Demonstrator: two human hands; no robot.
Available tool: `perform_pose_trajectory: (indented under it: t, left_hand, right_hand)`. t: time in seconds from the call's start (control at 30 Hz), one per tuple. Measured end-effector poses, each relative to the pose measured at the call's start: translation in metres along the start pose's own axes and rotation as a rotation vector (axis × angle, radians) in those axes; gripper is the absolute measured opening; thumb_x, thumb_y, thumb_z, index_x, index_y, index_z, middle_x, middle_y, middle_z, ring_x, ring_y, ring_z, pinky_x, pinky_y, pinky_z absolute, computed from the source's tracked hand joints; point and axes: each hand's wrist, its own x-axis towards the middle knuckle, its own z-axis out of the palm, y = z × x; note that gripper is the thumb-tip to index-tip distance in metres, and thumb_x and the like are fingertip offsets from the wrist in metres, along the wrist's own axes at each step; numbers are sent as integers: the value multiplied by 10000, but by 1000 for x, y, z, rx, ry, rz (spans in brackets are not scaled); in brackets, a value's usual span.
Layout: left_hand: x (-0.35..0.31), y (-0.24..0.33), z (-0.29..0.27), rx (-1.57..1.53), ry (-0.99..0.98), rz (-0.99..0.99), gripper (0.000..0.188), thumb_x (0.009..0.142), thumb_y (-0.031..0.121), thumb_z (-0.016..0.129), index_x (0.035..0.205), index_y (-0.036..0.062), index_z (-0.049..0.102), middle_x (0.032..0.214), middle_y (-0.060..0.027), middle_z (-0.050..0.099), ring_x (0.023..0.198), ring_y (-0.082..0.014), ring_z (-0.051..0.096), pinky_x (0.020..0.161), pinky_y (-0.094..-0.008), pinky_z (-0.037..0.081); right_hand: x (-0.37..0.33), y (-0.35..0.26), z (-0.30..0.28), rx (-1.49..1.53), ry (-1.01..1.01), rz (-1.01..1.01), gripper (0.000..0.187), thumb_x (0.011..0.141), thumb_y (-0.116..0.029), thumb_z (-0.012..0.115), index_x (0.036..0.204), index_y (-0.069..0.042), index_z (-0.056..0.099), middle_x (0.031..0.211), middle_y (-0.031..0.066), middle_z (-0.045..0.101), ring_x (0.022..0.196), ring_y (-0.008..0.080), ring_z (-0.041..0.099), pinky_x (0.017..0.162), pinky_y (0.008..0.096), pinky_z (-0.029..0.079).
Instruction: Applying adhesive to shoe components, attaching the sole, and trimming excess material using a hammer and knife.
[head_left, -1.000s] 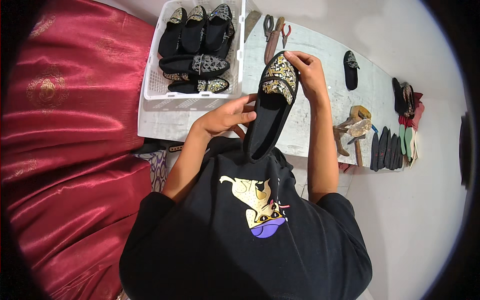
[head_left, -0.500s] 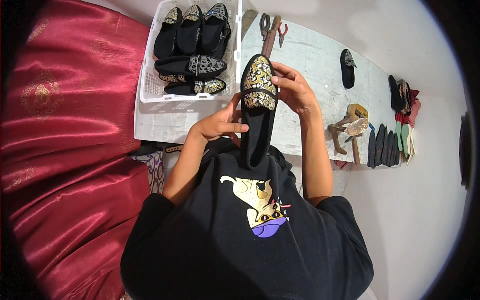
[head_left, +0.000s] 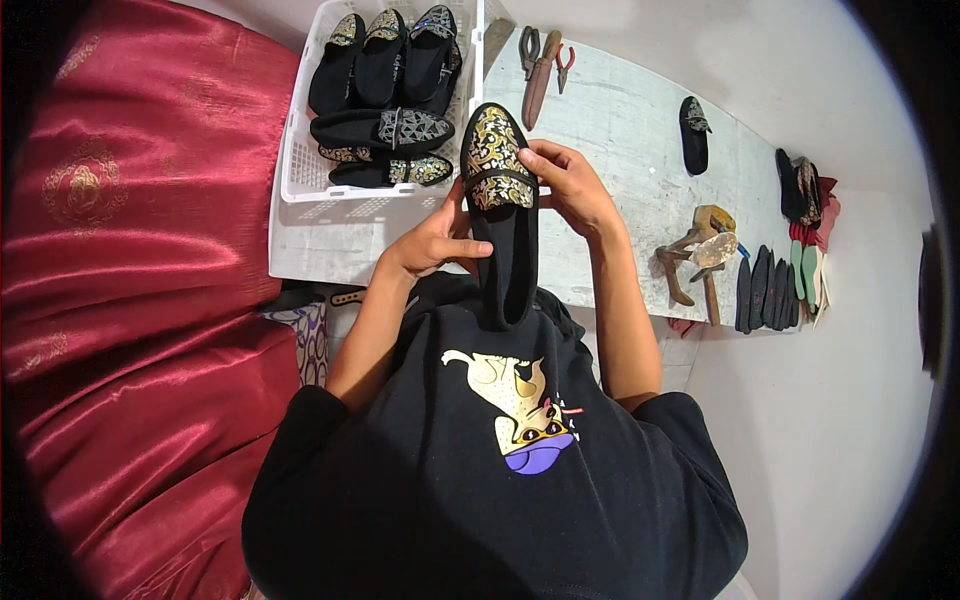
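Observation:
Between my two hands I hold a black loafer (head_left: 503,190) with a gold-and-white patterned vamp and a black strap across it. Its toe points away from me and its heel end comes close to my shirt. My left hand (head_left: 437,240) grips the left side near the middle, thumb over the rim, other fingers hidden beneath. My right hand (head_left: 570,180) holds the right side of the front part, with fingertips at the patterned vamp. Left of the toe, a white plastic basket (head_left: 290,160) holds several similar patterned black shoes (head_left: 385,60).
On the pale table (head_left: 610,130) lie dark pliers (head_left: 530,50), a brown-handled tool (head_left: 540,85) and red-handled pliers (head_left: 565,68). A single shoe (head_left: 694,135) is farther right. A metal shoe stand (head_left: 690,255) and several black shoe pieces (head_left: 768,292) are at right. Red curtain (head_left: 150,250) hangs left.
The loafer and both hands have shifted slightly left, and its toe tilts more to the left. More of the brown-handled tool shows. The grip stays much the same.

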Motion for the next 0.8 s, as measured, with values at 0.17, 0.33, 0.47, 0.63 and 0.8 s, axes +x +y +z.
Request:
perform_pose_trajectory:
  t: [0.17,0.33,0.47,0.63,0.8]
  left_hand:
    - [-3,4,3,2,50,39,1225,846,-7,781,1663,209,-104,1568,-159,389,1370,-278,505,923,-409,600]
    - [-6,8,2,29,125,83,1215,848,-7,785,1667,177,-92,1590,-164,366,1438,-290,430,1139,-404,433]
    - [-7,0,-5,32,175,211,1150,852,-48,745,1662,176,-41,1571,-160,370,1438,-293,422,1135,-398,434]
    - [-7,-8,-9,78,284,416,1089,869,-43,737,1634,193,0,1522,-177,405,1413,-298,448,1104,-410,480]
    - [-5,-8,-11,19,406,569,1019,903,-66,702,1595,236,18,1433,-190,453,1281,-302,571,910,-430,646]
  right_hand:
    - [-9,8,6,108,-46,28,572,1000,-414,693,1384,0,598,1227,74,665,1099,149,639,869,380,582]
    - [-17,24,7,98,-153,-42,729,953,-442,740,1483,3,512,1345,122,632,1201,204,608,1003,390,506]
    - [-33,28,9,62,-220,59,822,890,-435,805,1520,-27,469,1430,146,565,1252,249,592,1017,406,521]
    - [-43,44,20,263,-265,68,829,863,-352,843,1530,-49,454,1483,155,514,1312,265,556,1036,418,526]
    - [-35,48,25,366,-246,-16,814,862,-304,848,1522,-29,457,1451,141,539,1270,235,583,1029,380,516]
